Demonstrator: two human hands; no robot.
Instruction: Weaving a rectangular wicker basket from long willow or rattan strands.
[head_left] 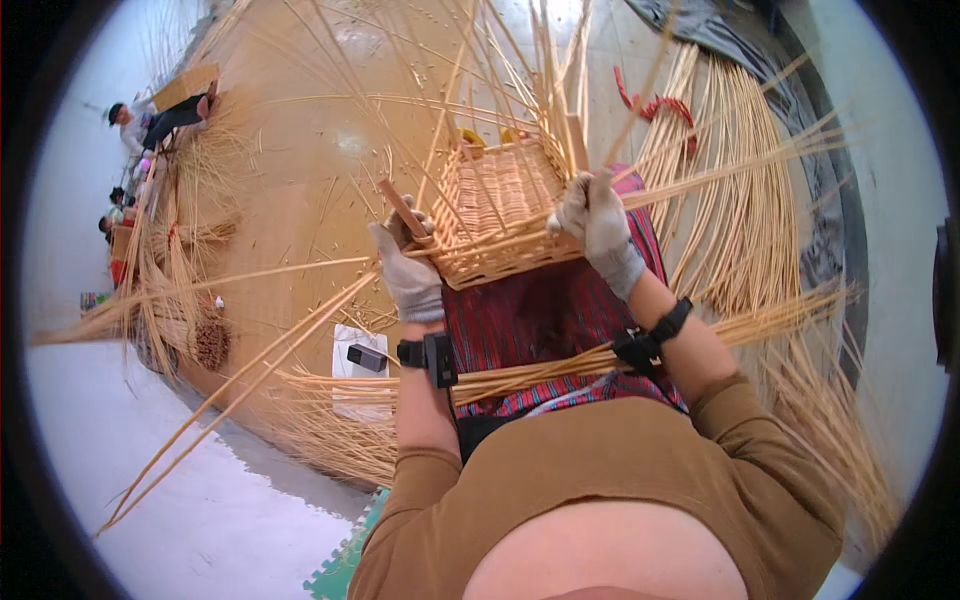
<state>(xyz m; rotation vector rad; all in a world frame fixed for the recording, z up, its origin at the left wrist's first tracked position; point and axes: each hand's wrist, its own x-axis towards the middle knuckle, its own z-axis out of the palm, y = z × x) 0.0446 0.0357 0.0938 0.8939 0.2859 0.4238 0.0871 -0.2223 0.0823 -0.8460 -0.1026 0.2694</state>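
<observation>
A half-woven wicker basket (505,195) of pale rattan rests against my lap, with long loose strands standing up from its far rim. My left hand (410,272), in a whitish work glove, is closed round its near left corner, beside a wooden peg (405,208). Gloved likewise, my right hand (603,232) is closed on rattan strands (690,188) at the near right corner; they trail off to the right. Another wooden peg (577,143) stands upright just beyond it. The fingertips of both hands are partly hidden. A striped dark red cloth (530,320) covers my lap.
A rattan bundle (508,380) lies across my lap. A large rattan pile (735,180) with a red tie (655,105) spreads at right. Cut bits litter the brown floor (320,190). A black box (367,357) sits at left; other people (165,120) sit at far left.
</observation>
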